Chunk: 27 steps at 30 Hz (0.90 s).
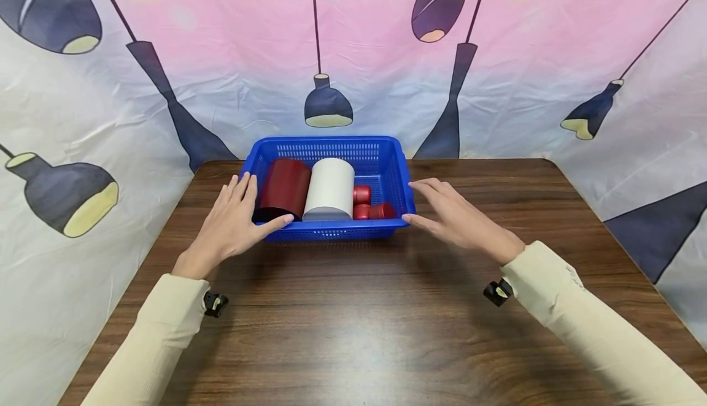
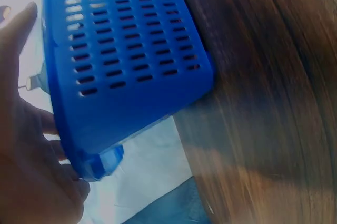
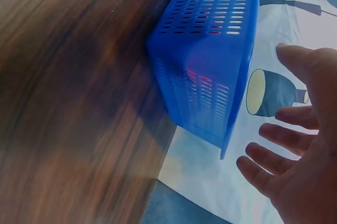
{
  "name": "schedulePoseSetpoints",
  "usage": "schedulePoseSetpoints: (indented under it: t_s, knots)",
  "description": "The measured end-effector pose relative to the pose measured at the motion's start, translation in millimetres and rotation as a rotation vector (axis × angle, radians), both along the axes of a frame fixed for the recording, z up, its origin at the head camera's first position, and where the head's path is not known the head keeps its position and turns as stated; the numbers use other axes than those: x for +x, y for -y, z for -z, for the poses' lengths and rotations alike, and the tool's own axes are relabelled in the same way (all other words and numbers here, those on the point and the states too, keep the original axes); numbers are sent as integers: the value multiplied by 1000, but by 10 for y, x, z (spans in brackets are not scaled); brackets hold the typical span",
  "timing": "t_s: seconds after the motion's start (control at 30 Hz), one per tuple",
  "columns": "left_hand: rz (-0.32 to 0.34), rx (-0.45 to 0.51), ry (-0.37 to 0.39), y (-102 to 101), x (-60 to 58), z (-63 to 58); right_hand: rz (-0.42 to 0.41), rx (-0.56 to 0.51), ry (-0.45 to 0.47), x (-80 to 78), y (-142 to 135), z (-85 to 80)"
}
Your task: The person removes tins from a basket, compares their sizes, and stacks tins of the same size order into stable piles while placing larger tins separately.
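Sleeves: pale cuffs, left (image 1: 154, 326) and right (image 1: 585, 326), reaching in from the near side.
Counter: dark wood-grain top (image 1: 342, 308), grain running roughly left-right.
Left hand: released, fingers (image 1: 232, 216) extended over the left end of the basket, thumb across its near rim.
Right hand: released, fingers (image 1: 458, 219) spread at the right end, a gap to the rim showing in the right wrist view.
Blue basket: upright near the counter's far edge (image 1: 353, 225), opening up, long axis left-right.
Small red pieces: right part of basket; nearer row (image 1: 381, 211) runs left-right, another (image 1: 361, 194) behind it.
White cylinder: mid-basket, on its side (image 1: 330, 188), axis near-far, one end toward the person.
Dark red cylinder: left of the white one (image 1: 286, 185), same heading.
Backdrop: pink-to-blue cloth (image 1: 265, 111), printed hanging lamps (image 1: 328, 102).
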<state>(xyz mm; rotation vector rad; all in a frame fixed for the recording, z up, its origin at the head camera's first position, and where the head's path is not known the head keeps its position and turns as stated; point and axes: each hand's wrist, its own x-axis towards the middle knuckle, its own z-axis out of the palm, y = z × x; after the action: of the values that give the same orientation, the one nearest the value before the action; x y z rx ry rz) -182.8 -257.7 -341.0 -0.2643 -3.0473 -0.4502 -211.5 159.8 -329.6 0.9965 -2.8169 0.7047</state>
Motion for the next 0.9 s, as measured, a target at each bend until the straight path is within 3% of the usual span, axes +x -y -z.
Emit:
schedulePoseSetpoints:
  t_s: [0.27, 0.6, 0.9]
  knots:
    - [2, 24, 65, 50, -96, 41, -18, 44, 39, -208, 228, -55]
    - [-1, 33, 99, 85, -83, 69, -73, 186, 50, -419, 399, -131]
    - [-9, 32, 127, 87, -84, 58, -142, 296, 30, -515, 504, -149]
